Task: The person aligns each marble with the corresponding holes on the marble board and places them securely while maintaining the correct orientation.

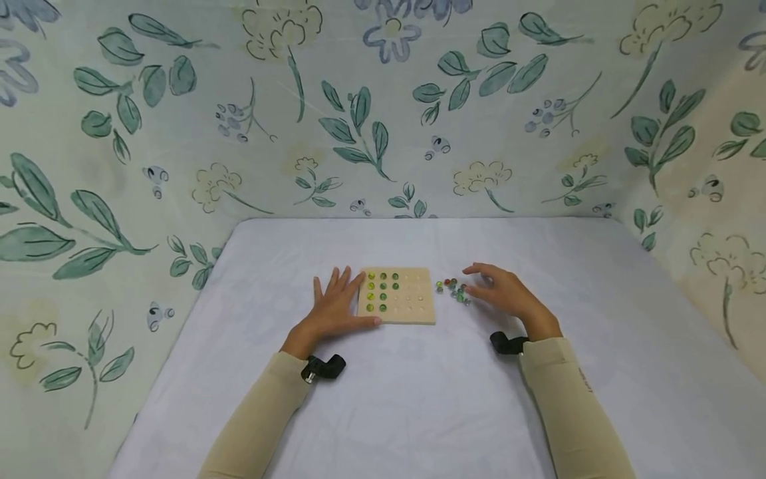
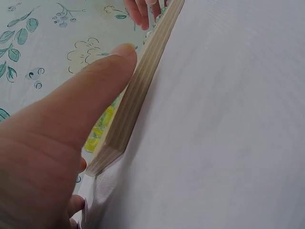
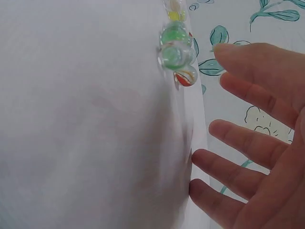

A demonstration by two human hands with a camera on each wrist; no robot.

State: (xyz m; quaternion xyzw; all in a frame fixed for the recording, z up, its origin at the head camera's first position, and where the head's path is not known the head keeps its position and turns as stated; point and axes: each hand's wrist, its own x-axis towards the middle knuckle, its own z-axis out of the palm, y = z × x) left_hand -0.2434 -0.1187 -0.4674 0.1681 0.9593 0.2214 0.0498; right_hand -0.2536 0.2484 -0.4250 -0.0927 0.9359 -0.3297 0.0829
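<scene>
A pale wooden board (image 1: 427,318) with rows of shallow hollows lies flat on the table. Yellow marbles (image 1: 371,286) fill its leftmost column and green marbles (image 1: 383,286) the one beside it; two more green ones sit at the top of the third. My left hand (image 1: 332,313) rests at the board's left side, fingers spread, its thumb (image 2: 95,81) along the near edge. Just right of the board is a loose cluster of glass marbles (image 1: 459,297), some green, some with red or yellow swirls. My right hand (image 1: 505,296) hovers beside them, fingers apart and loosely bent, holding nothing.
A white cloth (image 1: 419,399) covers the table. Behind it and at the sides hangs a light curtain (image 1: 395,120) printed with leaves and flowers. Each wrist carries a small black camera (image 1: 326,367).
</scene>
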